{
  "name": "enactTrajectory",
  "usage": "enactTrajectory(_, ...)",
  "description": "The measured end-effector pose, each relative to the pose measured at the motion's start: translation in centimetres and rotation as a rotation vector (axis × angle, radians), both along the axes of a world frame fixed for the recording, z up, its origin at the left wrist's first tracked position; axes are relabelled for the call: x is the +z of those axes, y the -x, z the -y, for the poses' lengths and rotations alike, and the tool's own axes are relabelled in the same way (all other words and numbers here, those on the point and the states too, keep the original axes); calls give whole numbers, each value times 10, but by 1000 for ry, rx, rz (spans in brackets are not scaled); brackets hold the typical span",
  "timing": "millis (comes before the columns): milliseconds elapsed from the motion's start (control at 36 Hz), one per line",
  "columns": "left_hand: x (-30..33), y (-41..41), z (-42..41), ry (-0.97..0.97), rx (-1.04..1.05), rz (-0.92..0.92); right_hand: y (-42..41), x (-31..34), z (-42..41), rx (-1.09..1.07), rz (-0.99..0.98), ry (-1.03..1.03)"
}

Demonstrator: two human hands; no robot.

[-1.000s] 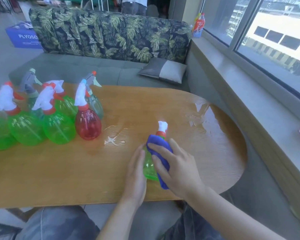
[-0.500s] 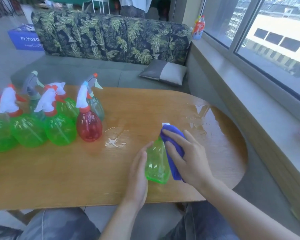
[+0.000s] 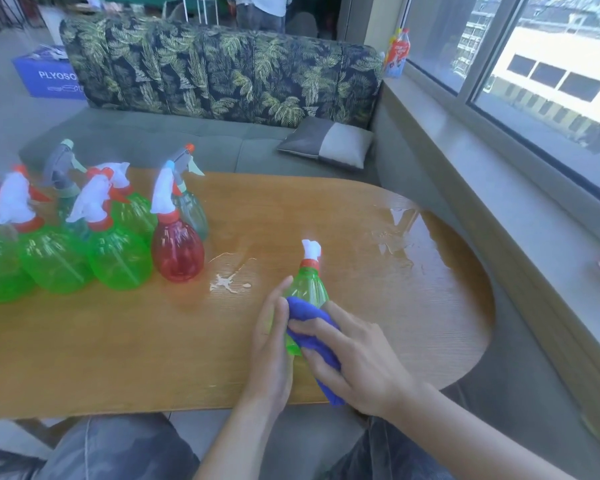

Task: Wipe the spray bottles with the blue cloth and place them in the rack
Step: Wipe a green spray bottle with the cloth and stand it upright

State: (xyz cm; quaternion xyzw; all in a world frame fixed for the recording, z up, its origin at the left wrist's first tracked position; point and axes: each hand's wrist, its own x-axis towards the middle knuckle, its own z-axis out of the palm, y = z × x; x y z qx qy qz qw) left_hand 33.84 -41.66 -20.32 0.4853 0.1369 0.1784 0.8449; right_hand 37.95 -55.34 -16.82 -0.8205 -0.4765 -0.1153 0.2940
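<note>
A green spray bottle [image 3: 308, 285] with a white nozzle stands near the front edge of the wooden table [image 3: 118, 341]. My left hand [image 3: 269, 341] holds its left side, fingers wrapped round the body. My right hand [image 3: 354, 362] presses the bunched blue cloth [image 3: 312, 327] against the bottle's lower front, fingers curled over the cloth. A red spray bottle [image 3: 177, 251] and several green spray bottles [image 3: 118, 261] stand grouped at the table's left. No rack is in view.
A small puddle [image 3: 227, 284] lies between the red bottle and the held one, and a wet patch [image 3: 397, 237] shines at the table's far right. A leaf-patterned sofa [image 3: 222, 71] with a grey cushion [image 3: 326, 142] runs behind. A window ledge [image 3: 499, 188] flanks the right.
The cloth has slid from the bottle's top down to its lower body, uncovering the white nozzle. My left hand keeps its hold on the bottle's left side.
</note>
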Motion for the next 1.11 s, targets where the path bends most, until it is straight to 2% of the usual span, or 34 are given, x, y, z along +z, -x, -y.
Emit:
enactTrajectory(111, 1, 5, 0, 59, -36, 27, 8, -1, 6, 148, 156, 93)
enactTrajectory(194, -1, 5, 0, 69, -30, 54, 10, -3, 13, 156, 181, 34)
enactTrajectory(278, -3, 4, -1, 76, -41, 78, 9, -2, 17, -28, -44, -201)
enactTrajectory(389, -5, 2, -2, 49, -61, 81, 10, 0, 2, -339, -525, -502)
enactTrajectory(472, -5, 1, -2, 22, -53, 78, 13, -3, -11, -393, -810, -586)
enactTrajectory(556, -5, 1, -2, 21, -41, 80, 15, -6, -16, -407, -894, -663)
enactTrajectory(694, -6, -1, 0, -32, -66, 80, 14, 3, -13, -359, -930, -807)
enactTrajectory(778, -7, -2, -1, -34, -70, 85, 14, 4, -10, -314, -901, -808)
enactTrajectory(861, -12, -5, -2, -20, -77, 81, 12, -3, -8, -338, -823, -731)
enactTrajectory(1000, -11, -4, -2, -5, -81, 73, -1, -9, 2, -349, -562, -454)
enactTrajectory(1111, -7, -1, -1, -61, -79, 71, -19, 11, 3, -325, -354, -396)
